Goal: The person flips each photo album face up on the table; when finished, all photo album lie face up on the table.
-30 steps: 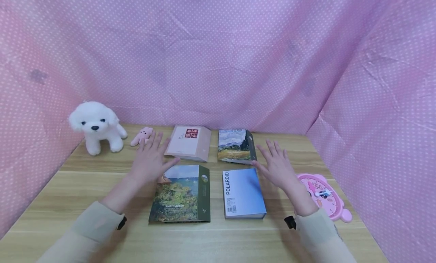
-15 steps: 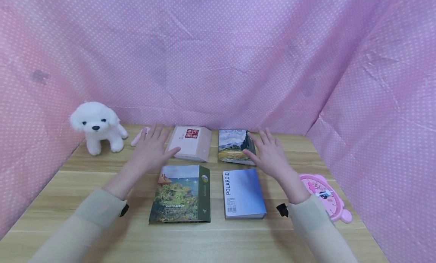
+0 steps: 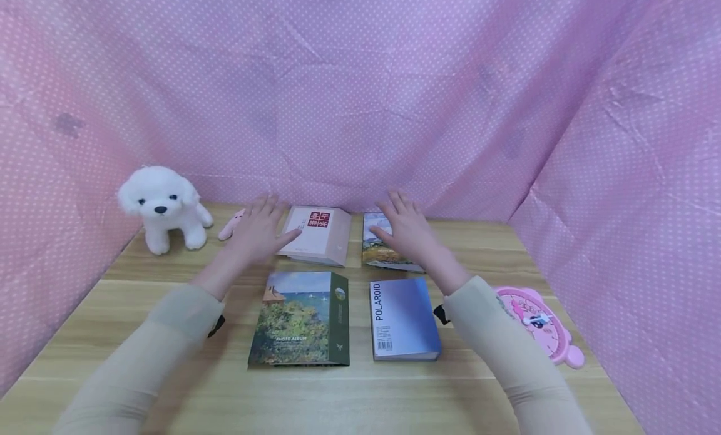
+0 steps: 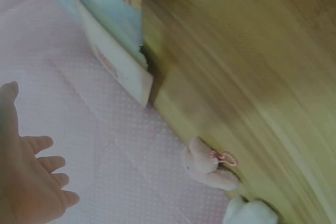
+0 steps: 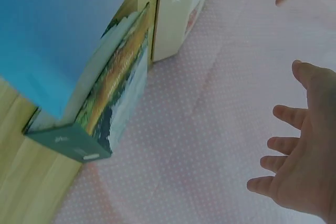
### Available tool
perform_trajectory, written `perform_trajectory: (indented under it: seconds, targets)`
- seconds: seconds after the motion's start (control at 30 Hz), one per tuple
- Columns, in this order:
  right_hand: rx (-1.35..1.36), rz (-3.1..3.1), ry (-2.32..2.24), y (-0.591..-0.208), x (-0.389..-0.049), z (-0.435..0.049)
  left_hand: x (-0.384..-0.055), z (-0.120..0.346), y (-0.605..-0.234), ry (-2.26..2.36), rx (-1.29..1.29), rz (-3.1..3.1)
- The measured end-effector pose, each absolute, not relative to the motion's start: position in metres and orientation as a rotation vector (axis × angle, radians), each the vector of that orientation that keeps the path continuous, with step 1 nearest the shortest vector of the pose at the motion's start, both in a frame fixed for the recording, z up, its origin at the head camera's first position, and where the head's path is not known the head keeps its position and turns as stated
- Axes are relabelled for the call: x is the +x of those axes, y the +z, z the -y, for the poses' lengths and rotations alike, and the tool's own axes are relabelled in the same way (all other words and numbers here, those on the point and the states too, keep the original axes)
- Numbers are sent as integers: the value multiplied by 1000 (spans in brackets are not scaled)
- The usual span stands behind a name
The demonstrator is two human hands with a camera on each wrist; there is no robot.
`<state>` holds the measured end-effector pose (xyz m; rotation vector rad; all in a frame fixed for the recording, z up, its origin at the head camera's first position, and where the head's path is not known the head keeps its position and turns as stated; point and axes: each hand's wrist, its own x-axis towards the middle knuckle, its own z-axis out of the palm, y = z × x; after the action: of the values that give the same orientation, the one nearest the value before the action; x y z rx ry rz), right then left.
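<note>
My left hand (image 3: pixel 256 231), fingers straight and thumb spread, hovers over the left edge of a pale pink album with red characters (image 3: pixel 318 246). Over a small landscape-painting album (image 3: pixel 385 258) is my right hand (image 3: pixel 410 228), spread the same way and covering part of its cover. Neither hand holds anything. Nearer to me lie a green photo album (image 3: pixel 295 325) on the left and a blue Polaroid album (image 3: pixel 405 322) on the right. Each wrist view shows its own hand with spread fingers, the left (image 4: pixel 31 182) and the right (image 5: pixel 310 156), against pink cloth.
A white plush dog (image 3: pixel 163 213) stands at the back left of the wooden table (image 3: pixel 360 400). Beside it a small pink plush toy (image 3: pixel 230 225) is partly behind my left hand. A pink clock (image 3: pixel 537 325) lies at the right, and polka-dot cloth (image 3: pixel 360 97) hangs around the table.
My right hand has moved left and away from me, from beside the landscape album to over it. The left hand has shifted slightly forward and right. The albums have stayed put.
</note>
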<state>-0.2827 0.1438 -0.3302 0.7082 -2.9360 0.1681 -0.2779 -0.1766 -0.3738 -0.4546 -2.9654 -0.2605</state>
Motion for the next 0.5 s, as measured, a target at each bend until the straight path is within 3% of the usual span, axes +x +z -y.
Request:
perform_trajectory:
  seconds: [0.5]
  targets:
    - [848,2970,208,-374,-322,-87,-311,171,-416,-266,-598,3017]
